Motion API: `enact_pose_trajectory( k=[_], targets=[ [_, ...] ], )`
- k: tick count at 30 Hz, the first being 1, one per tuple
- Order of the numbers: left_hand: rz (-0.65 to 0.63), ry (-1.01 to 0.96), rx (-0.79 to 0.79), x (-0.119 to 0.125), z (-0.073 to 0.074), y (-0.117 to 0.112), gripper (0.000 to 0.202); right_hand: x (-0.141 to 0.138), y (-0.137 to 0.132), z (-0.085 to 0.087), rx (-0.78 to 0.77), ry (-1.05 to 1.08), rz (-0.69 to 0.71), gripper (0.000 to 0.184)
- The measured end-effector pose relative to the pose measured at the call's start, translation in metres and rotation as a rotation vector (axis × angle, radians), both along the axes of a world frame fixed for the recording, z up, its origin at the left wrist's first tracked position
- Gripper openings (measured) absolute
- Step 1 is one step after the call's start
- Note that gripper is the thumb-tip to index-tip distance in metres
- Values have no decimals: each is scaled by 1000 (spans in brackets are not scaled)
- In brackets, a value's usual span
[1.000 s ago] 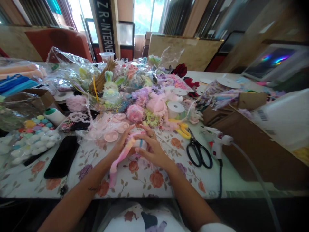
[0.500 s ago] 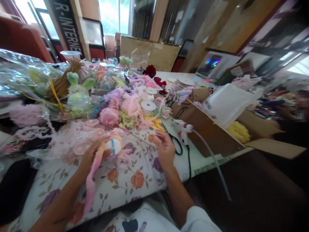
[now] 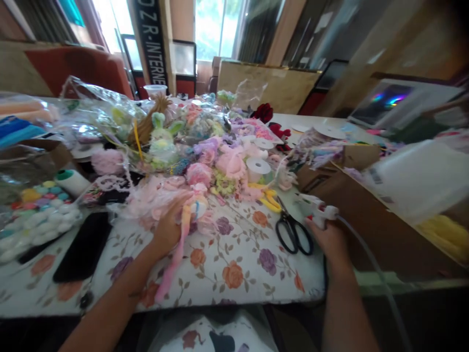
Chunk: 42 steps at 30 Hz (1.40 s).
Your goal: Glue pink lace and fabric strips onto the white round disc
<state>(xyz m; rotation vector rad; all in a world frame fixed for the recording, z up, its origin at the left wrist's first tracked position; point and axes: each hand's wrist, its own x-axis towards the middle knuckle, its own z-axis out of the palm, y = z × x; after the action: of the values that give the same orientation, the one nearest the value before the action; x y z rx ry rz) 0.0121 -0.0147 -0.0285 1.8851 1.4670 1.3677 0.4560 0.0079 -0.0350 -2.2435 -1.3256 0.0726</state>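
My left hand [image 3: 170, 227] is closed around a small round white piece with a blue stripe [image 3: 200, 209]. A fuzzy pink and yellow strip [image 3: 178, 256] hangs from this piece toward the table's front edge. On the right, my right hand [image 3: 332, 240] is wrapped round the handle of a white glue gun [image 3: 318, 208], which has a long clear glue stick running from its back. Black scissors [image 3: 292, 235] lie on the flowered cloth [image 3: 234, 234] between my hands. Yellow-handled scissors or pliers [image 3: 270, 199] rest just behind them.
A heap of pastel yarn flowers and pompoms [image 3: 200, 175] fills the table's middle, with a white spool [image 3: 258, 168] in it. A cardboard box [image 3: 362, 220] stands at the right. A black phone [image 3: 84, 247] and bagged pompoms [image 3: 47, 220] lie at the left.
My right hand has moved right, from above the cloth to the glue gun, and has closed on it. The view has turned left; my left hand keeps its hold on the round piece.
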Motion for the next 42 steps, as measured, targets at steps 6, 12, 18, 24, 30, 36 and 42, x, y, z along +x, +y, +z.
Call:
enact_pose_trajectory(
  k=[6, 12, 18, 24, 30, 36, 42],
  targets=[
    [5, -1, 77, -4, 3, 4, 46, -32, -11, 28, 45, 134, -108, 7],
    [44, 129, 154, -12, 0, 8, 42, -141, -53, 44, 195, 980, 326, 26],
    [36, 190, 159, -15, 1, 8, 44, -227, -63, 32, -139, 1123, 672, 30],
    [-2, 177, 119, -14, 2, 9, 45, -243, -62, 10, -161, 955, 770, 40],
    [6, 177, 80, -13, -1, 7, 46, -237, -65, 9, -143, 927, 772, 42],
    [-21, 172, 72, -12, -3, 5, 48, -238, -67, 5, -179, 931, 711, 38],
    [-47, 150, 83, -9, 3, 3, 49, -237, -67, 2, -207, 902, 714, 40]
  ],
)
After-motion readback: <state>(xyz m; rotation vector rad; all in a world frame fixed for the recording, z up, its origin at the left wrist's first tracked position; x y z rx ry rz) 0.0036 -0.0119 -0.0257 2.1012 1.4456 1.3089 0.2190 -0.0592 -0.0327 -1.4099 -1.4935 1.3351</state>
